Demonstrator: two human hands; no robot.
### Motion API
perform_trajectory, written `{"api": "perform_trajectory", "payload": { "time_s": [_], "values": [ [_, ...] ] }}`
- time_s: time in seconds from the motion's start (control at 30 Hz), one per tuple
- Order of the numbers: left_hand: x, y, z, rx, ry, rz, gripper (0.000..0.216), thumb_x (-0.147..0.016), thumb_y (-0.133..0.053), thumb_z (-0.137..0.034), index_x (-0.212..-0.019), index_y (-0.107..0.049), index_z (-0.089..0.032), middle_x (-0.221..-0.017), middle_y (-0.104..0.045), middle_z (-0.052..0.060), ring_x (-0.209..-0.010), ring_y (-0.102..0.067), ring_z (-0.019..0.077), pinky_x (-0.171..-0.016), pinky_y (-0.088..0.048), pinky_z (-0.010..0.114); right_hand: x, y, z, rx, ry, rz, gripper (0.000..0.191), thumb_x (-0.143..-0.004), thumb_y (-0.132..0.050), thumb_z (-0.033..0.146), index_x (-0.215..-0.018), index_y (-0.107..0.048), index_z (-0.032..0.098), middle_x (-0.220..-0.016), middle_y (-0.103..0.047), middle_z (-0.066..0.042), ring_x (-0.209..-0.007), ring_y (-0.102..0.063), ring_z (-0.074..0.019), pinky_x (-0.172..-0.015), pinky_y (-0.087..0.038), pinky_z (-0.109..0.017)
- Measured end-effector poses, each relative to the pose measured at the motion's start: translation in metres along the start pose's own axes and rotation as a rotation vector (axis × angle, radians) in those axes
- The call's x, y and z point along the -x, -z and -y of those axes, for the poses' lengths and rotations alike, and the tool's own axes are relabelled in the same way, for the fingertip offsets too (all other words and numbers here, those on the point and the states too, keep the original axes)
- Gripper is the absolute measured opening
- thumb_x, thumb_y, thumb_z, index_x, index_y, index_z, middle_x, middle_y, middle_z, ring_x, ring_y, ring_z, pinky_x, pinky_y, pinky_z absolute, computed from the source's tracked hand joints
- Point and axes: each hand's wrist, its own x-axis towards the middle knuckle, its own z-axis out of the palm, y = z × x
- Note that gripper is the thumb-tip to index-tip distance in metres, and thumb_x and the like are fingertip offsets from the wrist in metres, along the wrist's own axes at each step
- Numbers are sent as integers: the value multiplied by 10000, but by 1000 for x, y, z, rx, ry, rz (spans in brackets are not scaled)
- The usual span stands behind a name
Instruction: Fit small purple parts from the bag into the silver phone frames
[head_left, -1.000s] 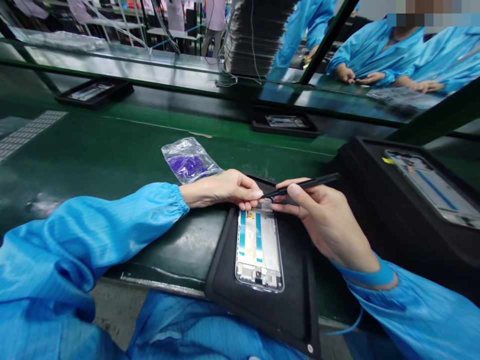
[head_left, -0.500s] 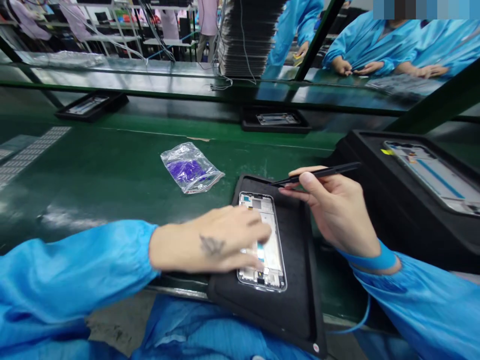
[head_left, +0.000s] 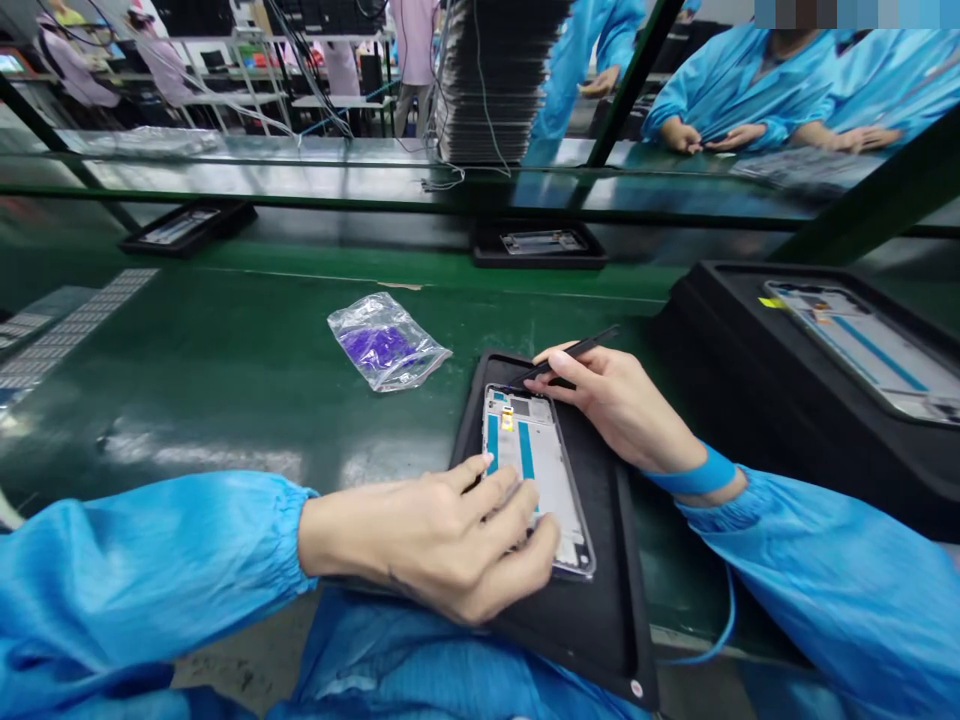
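Note:
A silver phone frame (head_left: 553, 465) with blue strips and a small yellow piece lies in a black tray (head_left: 611, 610) at the bench's front edge. My left hand (head_left: 457, 535) rests over the frame's lower left part with its fingers spread, covering some of it. Black tweezers (head_left: 589, 345) are pinched in my right hand (head_left: 619, 405), their tips pointing down at the frame's top end. Whether the tips touch the frame or hold anything, I cannot tell. A blue band circles my right wrist.
A clear bag of purple bits (head_left: 386, 345) lies left of the tray. On the right, a stack of black trays (head_left: 720, 350) bears another phone frame (head_left: 862, 345). Two more trays, left (head_left: 187, 228) and centre (head_left: 484, 245), stand by the back rail. Blue-clad people are beyond it.
My right hand has moved left and slightly down, bringing the tweezers to the frame's top. My left hand has shifted down, its fingers spreading wider, so more of the frame's upper part shows.

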Motion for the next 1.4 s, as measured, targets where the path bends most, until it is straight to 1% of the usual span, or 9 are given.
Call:
{"api": "perform_trajectory", "payload": {
  "time_s": [0.07,0.13,0.23,0.33,0.57,0.87,1.13,1.27,1.4],
  "values": [
    [-2,6,6,-1,10,-117,281,-984,-509,-215,-1141,-679,-57,-1073,-748,172,-1006,-731,296,-875,-618,407,3,0,2,55,23,-6,331,-760,-822,492,-852,-760,179,-828,-705,-28,-827,-697,-177,-921,-600,-410],
    [-4,10,11,20,40,-178,278,-986,-478,-198,-1092,-705,-76,-1026,-762,147,-978,-741,272,-890,-625,387,7,-2,5,175,82,-23,336,-765,-809,512,-858,-754,194,-832,-711,-32,-830,-706,-208,-887,-612,-427],
    [-4,11,13,26,46,-168,298,-991,-461,-213,-1080,-721,-99,-1025,-765,130,-979,-742,265,-902,-630,385,13,-6,9,347,198,-9,323,-787,-778,533,-859,-751,219,-869,-717,-33,-815,-713,-226,-817,-623,-401],
    [-2,10,11,-35,-1,-146,276,-994,-508,-262,-1116,-720,-133,-1042,-763,115,-992,-737,272,-892,-637,399,15,-6,9,418,252,43,301,-836,-730,522,-883,-741,224,-901,-709,-35,-795,-706,-220,-776,-621,-378],
    [1,7,7,-65,-55,-151,323,-997,-527,-349,-1164,-716,-147,-1026,-756,123,-988,-732,301,-839,-646,413,16,0,5,611,303,72,243,-913,-644,477,-945,-734,254,-1018,-733,-48,-922,-707,-258,-841,-587,-399],
    [0,8,6,35,-21,-180,301,-988,-556,-297,-1138,-722,-97,-1015,-756,161,-975,-737,318,-819,-649,433,19,-3,6,718,386,63,208,-937,-618,414,-918,-741,247,-1038,-749,-50,-933,-703,-253,-868,-546,-399],
    [1,8,6,7,-40,-166,333,-979,-556,-329,-1155,-722,-100,-1014,-758,152,-978,-735,320,-840,-648,439,24,-3,6,801,471,74,156,-945,-613,348,-976,-726,245,-1009,-737,-49,-873,-703,-226,-825,-542,-380],
    [1,7,6,-13,-41,-166,325,-980,-548,-331,-1151,-728,-123,-1018,-761,140,-977,-737,313,-834,-651,433,24,-1,6,766,457,46,170,-944,-618,362,-1006,-726,247,-1022,-730,-45,-846,-701,-217,-764,-542,-365],
    [0,7,6,-31,-34,-166,303,-992,-528,-313,-1147,-729,-149,-1016,-766,119,-975,-739,295,-830,-653,417,21,1,5,760,413,50,187,-941,-620,390,-969,-738,247,-1040,-741,-48,-892,-706,-233,-829,-541,-384]
  ]
}}
